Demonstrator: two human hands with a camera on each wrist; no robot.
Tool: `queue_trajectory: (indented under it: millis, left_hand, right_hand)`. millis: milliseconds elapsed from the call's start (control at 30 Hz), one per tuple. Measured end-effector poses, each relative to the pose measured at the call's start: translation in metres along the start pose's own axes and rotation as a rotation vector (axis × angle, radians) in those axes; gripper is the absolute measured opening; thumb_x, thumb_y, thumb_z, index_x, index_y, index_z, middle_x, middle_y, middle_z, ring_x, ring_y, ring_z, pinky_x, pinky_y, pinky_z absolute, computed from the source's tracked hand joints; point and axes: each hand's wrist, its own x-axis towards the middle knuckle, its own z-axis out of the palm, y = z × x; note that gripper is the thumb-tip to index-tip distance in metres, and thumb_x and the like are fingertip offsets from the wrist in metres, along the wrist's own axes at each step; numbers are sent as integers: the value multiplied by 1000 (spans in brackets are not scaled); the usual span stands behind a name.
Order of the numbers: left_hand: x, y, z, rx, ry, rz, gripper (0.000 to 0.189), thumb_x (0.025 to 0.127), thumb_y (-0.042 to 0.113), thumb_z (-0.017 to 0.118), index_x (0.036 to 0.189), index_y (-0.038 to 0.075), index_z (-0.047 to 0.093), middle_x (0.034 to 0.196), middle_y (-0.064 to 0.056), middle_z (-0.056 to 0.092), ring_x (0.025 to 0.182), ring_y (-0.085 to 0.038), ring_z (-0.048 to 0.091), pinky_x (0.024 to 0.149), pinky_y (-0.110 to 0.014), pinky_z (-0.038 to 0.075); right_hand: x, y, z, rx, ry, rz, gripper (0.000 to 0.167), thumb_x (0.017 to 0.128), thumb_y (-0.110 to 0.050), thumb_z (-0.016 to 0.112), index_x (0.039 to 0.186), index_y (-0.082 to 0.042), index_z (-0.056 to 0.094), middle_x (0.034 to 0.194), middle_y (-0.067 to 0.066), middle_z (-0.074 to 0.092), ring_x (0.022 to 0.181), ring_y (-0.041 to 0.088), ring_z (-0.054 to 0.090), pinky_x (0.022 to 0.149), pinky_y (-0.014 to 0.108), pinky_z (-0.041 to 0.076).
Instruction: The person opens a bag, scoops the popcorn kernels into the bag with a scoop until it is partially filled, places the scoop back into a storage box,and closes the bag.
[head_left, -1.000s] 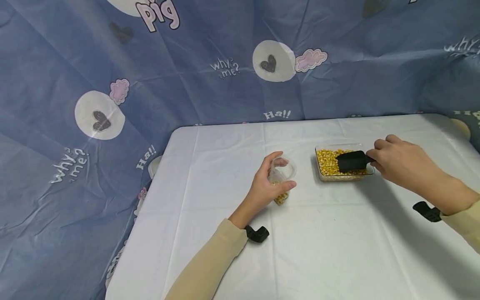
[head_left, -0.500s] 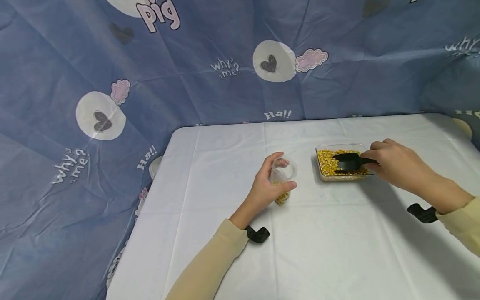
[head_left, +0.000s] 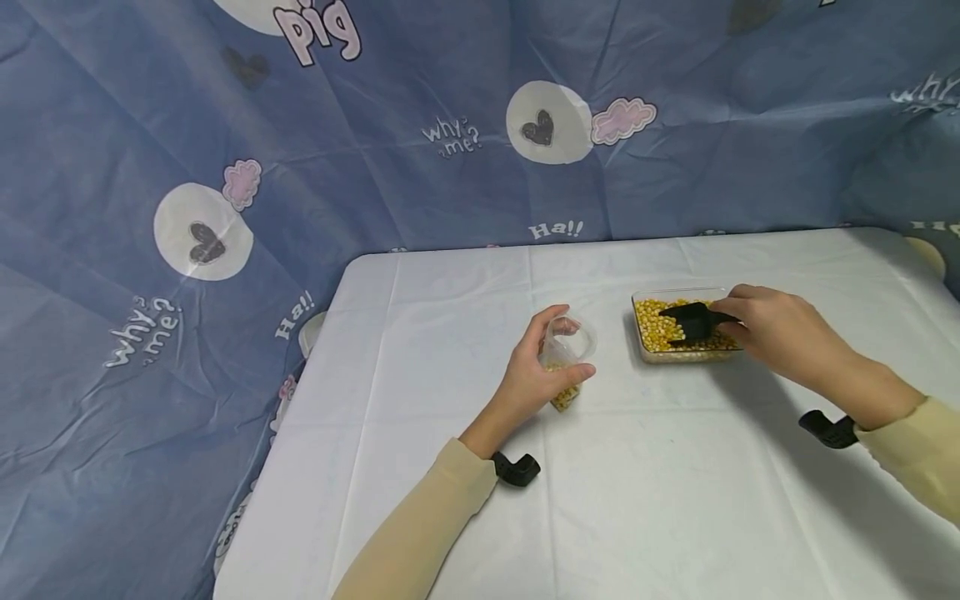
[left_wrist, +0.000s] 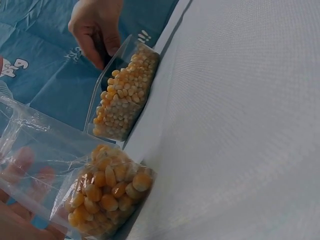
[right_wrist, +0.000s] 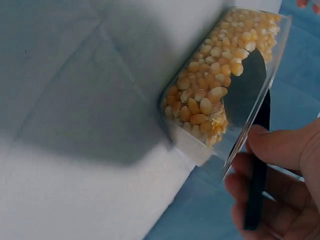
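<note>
A clear plastic bag (left_wrist: 107, 195) with corn kernels in its bottom stands on the table, its mouth spread wide. My left hand (head_left: 531, 367) holds it, fingers and thumb curved round its upper part. To the right, a clear rectangular container (head_left: 678, 357) is filled with yellow corn kernels (right_wrist: 200, 95). My right hand (head_left: 783, 332) grips the handle of a black scoop (head_left: 693, 323) at the container's right side. The scoop's blade is pushed into the kernels, and its front edge is partly buried among them.
A white cloth covers the table (head_left: 450, 333). Behind it hangs a blue printed curtain (head_left: 450, 125). A black wrist mount (head_left: 517, 469) sticks out below the left sleeve, another (head_left: 828, 429) by the right sleeve.
My right hand has moved left and slightly down, pushing the scoop further left into the kernels; the blade has tipped from its earlier flatter look. The left hand and bag have stayed nearly still.
</note>
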Motion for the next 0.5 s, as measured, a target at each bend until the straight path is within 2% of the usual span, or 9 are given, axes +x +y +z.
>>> queue_trajectory:
  millis: [167, 267, 400, 500]
  left_hand:
    - [-1, 0, 0, -1, 2, -2, 81, 85, 32, 83, 150, 38, 36, 132, 5, 56, 127, -8, 49, 114, -45, 30]
    - [-1, 0, 0, 0, 3, -6, 81, 85, 33, 83, 150, 38, 36, 133, 4, 57, 128, -8, 49, 115, -46, 30]
    - [0, -1, 0, 0, -2, -10, 80, 85, 35, 82, 150, 39, 35, 134, 4, 57, 129, -7, 48, 114, -47, 30]
    - [0, -2, 0, -1, -7, -12, 80, 85, 36, 82, 150, 40, 35, 135, 2, 57, 129, -8, 48, 114, -47, 30]
  right_hand:
    - [3, -4, 1, -87, 2, -5, 34, 71, 4, 86, 103, 2, 76, 87, 13, 66, 79, 36, 62, 66, 50, 52]
    - [5, -5, 1, -113, 7, 8, 32, 71, 1, 87, 102, 0, 78, 86, 13, 66, 81, 39, 60, 64, 52, 48]
    - [5, -5, 1, -86, 0, 27, 31, 70, 1, 88, 100, 0, 78, 84, 11, 64, 77, 35, 59, 60, 48, 49]
    - [4, -5, 3, -45, -38, 48, 31, 71, 1, 88, 100, 0, 78, 83, 8, 62, 73, 28, 58, 57, 41, 50]
